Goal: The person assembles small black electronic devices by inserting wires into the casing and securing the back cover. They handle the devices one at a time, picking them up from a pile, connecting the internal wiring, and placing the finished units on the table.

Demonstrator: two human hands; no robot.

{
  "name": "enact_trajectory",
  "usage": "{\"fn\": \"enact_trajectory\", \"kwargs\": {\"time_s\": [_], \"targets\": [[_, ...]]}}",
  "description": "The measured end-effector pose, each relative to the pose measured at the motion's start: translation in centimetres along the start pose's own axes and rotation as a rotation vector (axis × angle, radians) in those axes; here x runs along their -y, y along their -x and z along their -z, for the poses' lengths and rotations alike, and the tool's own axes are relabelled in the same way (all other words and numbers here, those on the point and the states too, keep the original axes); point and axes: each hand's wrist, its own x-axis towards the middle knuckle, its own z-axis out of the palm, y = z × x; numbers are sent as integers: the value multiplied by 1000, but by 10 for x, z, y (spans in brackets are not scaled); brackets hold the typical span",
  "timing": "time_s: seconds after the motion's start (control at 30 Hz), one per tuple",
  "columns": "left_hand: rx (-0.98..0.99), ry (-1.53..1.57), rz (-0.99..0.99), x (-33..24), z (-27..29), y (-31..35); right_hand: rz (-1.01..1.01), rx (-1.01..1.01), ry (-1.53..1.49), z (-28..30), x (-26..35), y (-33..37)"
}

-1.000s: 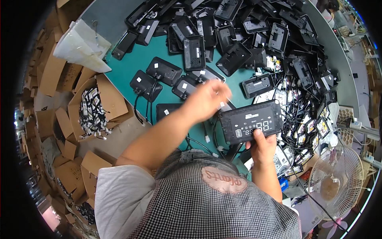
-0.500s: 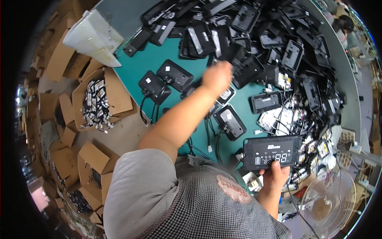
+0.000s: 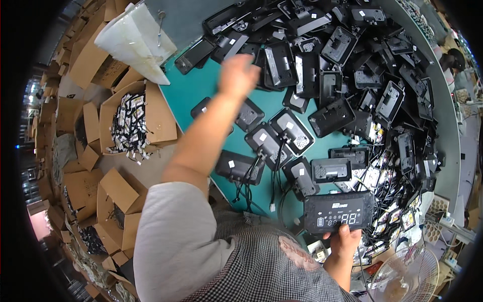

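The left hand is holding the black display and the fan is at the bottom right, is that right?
Not quite: in the head view, the right hand holds the black display. The left hand is over the green table.

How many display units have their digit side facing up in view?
1: the display unit, held in the right hand at lower right. More could be hidden in the pile of black housings or under the left arm.
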Motion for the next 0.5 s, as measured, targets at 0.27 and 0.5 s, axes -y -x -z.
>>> {"fn": "enact_trajectory", "kwargs": {"time_s": [0.27, 0.5], "targets": [[321, -628, 546, 177, 20, -39, -95, 38, 3, -2, -5, -23], [148, -396, 492, 140, 41, -5, -44, 33, -22, -17, 4, -22]]}}
